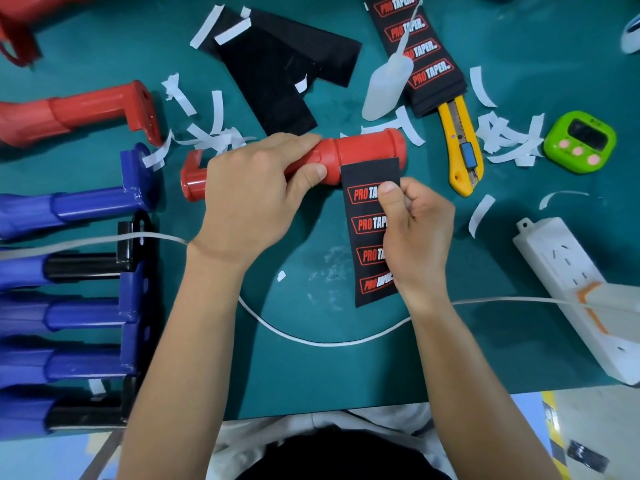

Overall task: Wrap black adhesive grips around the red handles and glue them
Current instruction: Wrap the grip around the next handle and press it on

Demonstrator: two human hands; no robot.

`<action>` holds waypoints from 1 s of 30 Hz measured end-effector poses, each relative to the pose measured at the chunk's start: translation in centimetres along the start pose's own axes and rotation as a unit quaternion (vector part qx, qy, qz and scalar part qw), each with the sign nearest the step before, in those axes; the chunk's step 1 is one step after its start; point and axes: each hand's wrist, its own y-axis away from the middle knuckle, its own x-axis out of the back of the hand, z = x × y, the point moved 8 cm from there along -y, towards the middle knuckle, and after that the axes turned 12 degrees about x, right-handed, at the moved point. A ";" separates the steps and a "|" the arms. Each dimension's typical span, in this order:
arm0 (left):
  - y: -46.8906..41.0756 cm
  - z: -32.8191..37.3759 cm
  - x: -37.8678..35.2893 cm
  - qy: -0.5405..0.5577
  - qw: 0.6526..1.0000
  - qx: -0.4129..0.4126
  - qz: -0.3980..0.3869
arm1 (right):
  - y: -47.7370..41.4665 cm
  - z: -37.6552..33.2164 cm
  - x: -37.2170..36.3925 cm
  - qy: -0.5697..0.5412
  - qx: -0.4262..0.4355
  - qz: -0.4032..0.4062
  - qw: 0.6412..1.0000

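Centrally, red handle (360, 152) lies sideways above the green mat (311, 368), left hand (252, 195) wrapped round its narrower section, top edge of a black PRO TAPER grip strip (367, 216) touching its thick end. Right hand (415, 233) pinches that strip, thumb on top. Nearby: glue bottle (384, 81), yellow utility knife (459, 143), white backing scraps (502, 140), spare strips (419, 53).

Left hand (249, 199) and right hand (419, 237) on bare forearms (180, 341); pale grey shirt hem (277, 431) over black garment (329, 455).
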 end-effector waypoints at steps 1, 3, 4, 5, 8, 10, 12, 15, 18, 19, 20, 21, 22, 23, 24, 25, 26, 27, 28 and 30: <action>0.0 0.0 0.0 0.000 1.000 -0.001 0.000 | 0.0 0.0 -0.1 0.000 -0.003 0.000 1.000; 0.0 0.0 -0.1 0.000 1.000 -0.002 -0.001 | 0.0 0.0 -0.2 -0.005 -0.011 -0.003 1.000; 0.0 0.0 -0.1 -0.001 1.000 -0.002 -0.001 | 0.0 0.0 -0.2 -0.006 -0.016 -0.005 1.000; 0.0 0.0 -0.1 -0.001 1.000 -0.002 0.000 | -0.1 0.1 -0.2 -0.003 -0.019 -0.006 1.000; 0.0 0.0 -0.1 -0.002 1.000 -0.002 -0.003 | -0.3 0.0 -0.2 0.016 -0.020 -0.009 1.000; 0.0 -0.1 -0.2 -0.005 1.000 -0.001 -0.004 | -0.3 -0.1 -0.2 0.022 -0.019 -0.013 0.999; 0.0 -0.1 -0.2 -0.006 1.000 -0.001 -0.007 | -0.4 -0.1 -0.3 0.021 -0.025 -0.017 0.999; 0.0 -0.1 -0.2 -0.002 1.000 0.001 -0.012 | -0.4 -0.1 -0.2 0.023 -0.030 -0.017 0.999; 0.0 0.0 -0.2 -0.002 1.000 0.001 -0.012 | -0.6 0.1 -0.3 0.018 -0.050 -0.020 0.998; 0.0 0.0 -0.2 -0.002 1.000 0.000 -0.011 | -0.7 0.3 -0.4 0.007 -0.064 -0.022 0.998; 0.0 0.0 -0.2 -0.001 1.000 0.000 -0.010 | -0.8 0.4 -0.5 -0.005 -0.078 -0.026 0.997; 0.0 0.0 -0.2 0.000 1.000 0.000 -0.010 | -0.9 0.5 -0.5 -0.016 -0.090 -0.035 0.995; 0.0 -0.1 -0.2 0.000 1.000 0.001 -0.009 | -1.0 0.6 -0.5 -0.020 -0.100 -0.044 0.994; 0.0 -0.1 -0.1 -0.001 1.000 0.002 -0.008 | -1.1 0.6 -0.4 -0.013 -0.103 -0.055 0.993; 0.0 -0.2 -0.1 -0.002 1.000 0.002 -0.007 | -1.2 0.4 -0.3 0.010 -0.097 -0.066 0.993; 0.0 -0.2 -0.2 -0.004 1.000 0.001 -0.007 | -1.2 0.1 0.1 0.054 -0.082 -0.073 0.992; 0.0 -0.1 -0.2 -0.004 1.000 -0.001 -0.007 | -1.2 -0.3 0.6 0.110 -0.062 -0.076 0.989; 0.0 -0.1 -0.2 -0.003 1.000 -0.002 -0.008 | -1.1 -0.5 1.2 0.169 -0.044 -0.072 0.982; 0.0 -0.1 -0.2 -0.003 1.000 -0.003 -0.007 | -1.0 -0.8 2.1 0.223 -0.032 -0.055 0.973; 0.0 -0.2 -0.2 -0.005 1.000 -0.003 -0.005 | -0.9 -1.6 4.1 0.276 -0.016 0.002 0.961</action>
